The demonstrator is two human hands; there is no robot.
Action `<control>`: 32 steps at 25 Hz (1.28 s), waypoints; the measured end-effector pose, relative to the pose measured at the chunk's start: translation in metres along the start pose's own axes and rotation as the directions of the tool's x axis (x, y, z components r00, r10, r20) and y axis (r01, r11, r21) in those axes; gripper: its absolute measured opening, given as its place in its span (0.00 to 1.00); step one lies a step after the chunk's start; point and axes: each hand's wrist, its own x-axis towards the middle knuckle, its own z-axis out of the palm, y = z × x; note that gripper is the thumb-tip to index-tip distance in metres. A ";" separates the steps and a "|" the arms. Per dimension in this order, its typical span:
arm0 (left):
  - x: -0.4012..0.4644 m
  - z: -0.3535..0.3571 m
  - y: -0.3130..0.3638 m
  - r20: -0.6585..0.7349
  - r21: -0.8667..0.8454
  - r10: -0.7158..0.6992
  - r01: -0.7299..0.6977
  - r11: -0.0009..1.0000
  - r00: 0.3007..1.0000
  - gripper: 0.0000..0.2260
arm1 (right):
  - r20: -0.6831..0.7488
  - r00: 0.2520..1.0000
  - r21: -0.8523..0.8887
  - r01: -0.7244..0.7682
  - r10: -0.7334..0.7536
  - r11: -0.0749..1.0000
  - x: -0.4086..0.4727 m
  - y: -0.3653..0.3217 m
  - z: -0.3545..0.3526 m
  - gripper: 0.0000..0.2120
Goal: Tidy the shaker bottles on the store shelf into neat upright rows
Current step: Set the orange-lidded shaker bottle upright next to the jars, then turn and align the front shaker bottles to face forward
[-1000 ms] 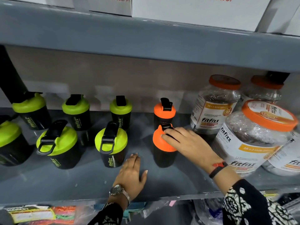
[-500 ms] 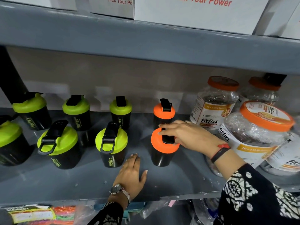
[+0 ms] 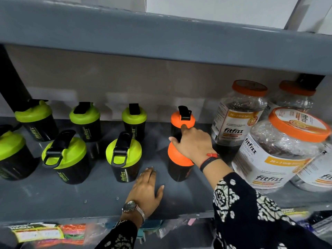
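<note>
Upright, the front orange shaker (image 3: 179, 159) has right-hand fingers (image 3: 183, 129) draped over its lid; left hand (image 3: 146, 188) lies flat.

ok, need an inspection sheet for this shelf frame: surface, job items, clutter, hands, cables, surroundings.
Surface: grey shelf, a few small specks near the front edge.
Job's things: green-lid shakers upright in two rows, three at the back, three in front with the leftmost cut off by the frame; front orange-lid shaker and back orange-lid shaker upright.
Clutter: four Fitfizz jars at right, the front ones tilted.
Hands: right hand on the front orange lid, index finger touching the back one; left hand flat on the shelf, holding nothing.
Cables: nothing seen.
Surroundings: upper shelf overhead; packets on the level below.
</note>
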 end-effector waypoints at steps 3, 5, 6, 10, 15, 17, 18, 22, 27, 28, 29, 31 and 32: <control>0.001 -0.001 0.000 -0.006 -0.011 -0.010 0.010 1.000 1.000 0.27 | 0.055 0.989 -0.019 -0.139 0.140 0.990 0.007 -0.010 0.002 0.17; 0.001 -0.001 0.001 -0.001 -0.005 -0.001 0.001 1.000 1.000 0.26 | 0.094 0.971 -0.065 -0.212 0.218 0.975 0.014 -0.012 0.004 0.14; 0.001 -0.001 0.002 0.006 -0.017 0.004 -0.003 1.000 1.000 0.26 | 0.122 0.960 -0.070 -0.246 0.253 0.967 0.017 -0.012 0.004 0.13; 0.001 -0.002 0.001 -0.003 -0.032 -0.008 0.008 0.999 1.000 0.30 | 0.203 0.918 -0.057 -0.335 0.340 0.940 0.019 -0.018 -0.003 0.23; -0.026 -0.014 -0.007 -0.211 -0.161 0.056 -0.091 0.983 0.976 0.18 | -0.165 0.900 0.458 -0.292 0.403 0.840 -0.032 0.022 0.001 0.18; -0.041 -0.026 -0.019 -0.406 -0.270 -0.078 -0.038 0.962 0.910 0.14 | -0.220 0.854 0.696 -0.202 0.472 0.689 -0.068 0.037 0.038 0.09; -0.044 -0.031 -0.025 -0.474 -0.333 -0.198 0.034 0.942 0.858 0.17 | -0.178 0.856 0.777 -0.180 0.485 0.603 -0.084 0.037 0.059 0.13; -0.018 -0.043 -0.034 -0.297 -0.621 -0.599 0.326 0.713 0.744 0.40 | 0.036 0.911 0.867 -0.234 0.412 0.440 -0.089 0.004 0.111 0.43; 0.006 -0.031 -0.037 -0.249 -0.703 -0.588 0.275 0.656 0.769 0.41 | 0.020 0.846 0.914 -0.231 0.533 0.333 -0.060 -0.010 0.123 0.43; 0.007 -0.029 -0.037 -0.257 -0.698 -0.602 0.285 0.657 0.756 0.37 | 0.009 0.837 0.911 -0.232 0.547 0.340 -0.060 -0.010 0.123 0.40; 0.008 -0.029 -0.037 -0.261 -0.690 -0.607 0.295 0.661 0.750 0.33 | 0.002 0.835 0.905 -0.235 0.550 0.354 -0.061 -0.009 0.123 0.37; 0.008 -0.029 -0.034 -0.264 -0.673 -0.601 0.302 0.675 0.755 0.30 | 0.002 0.846 0.902 -0.232 0.533 0.365 -0.065 -0.005 0.122 0.34; 0.005 -0.029 -0.031 -0.272 -0.669 -0.589 0.290 0.684 0.761 0.29 | 0.007 0.852 0.902 -0.231 0.523 0.364 -0.067 -0.001 0.121 0.32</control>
